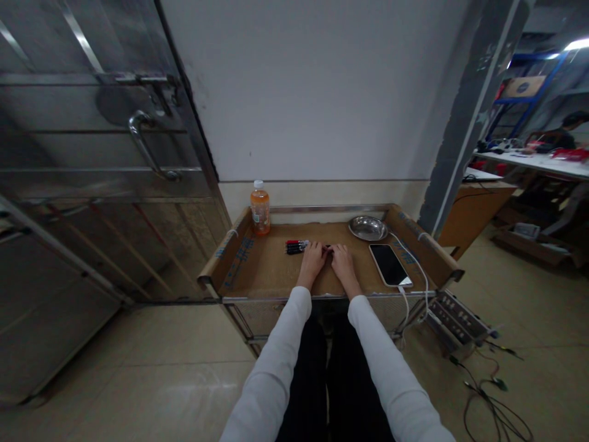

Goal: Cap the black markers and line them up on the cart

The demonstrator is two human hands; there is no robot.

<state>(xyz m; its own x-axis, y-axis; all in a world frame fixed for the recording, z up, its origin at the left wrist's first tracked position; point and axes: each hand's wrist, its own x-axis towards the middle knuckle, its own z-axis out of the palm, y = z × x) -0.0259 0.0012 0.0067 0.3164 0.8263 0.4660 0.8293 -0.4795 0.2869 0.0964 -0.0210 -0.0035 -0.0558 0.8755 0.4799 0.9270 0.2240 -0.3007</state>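
Note:
Several pens (294, 247), with black and red showing, lie side by side on the cardboard-lined top of a small cart (271, 279). My left hand (313, 261) is over their right part, fingers bent and closed on them, hiding much of their length. My right hand (343, 265) is close beside it, fingertips together at a small dark end (327, 248) that sticks out between the hands. It looks like the end of a pen, but most of it is covered.
A bottle of orange drink (260, 212) stands at the back left. At the right are a shiny metal dish (368, 228) and a phone (390, 265) with a white cable (421, 270). Raised cardboard sides edge the cart. Cables (492, 399) lie on the floor; a person (564, 135) sits far right.

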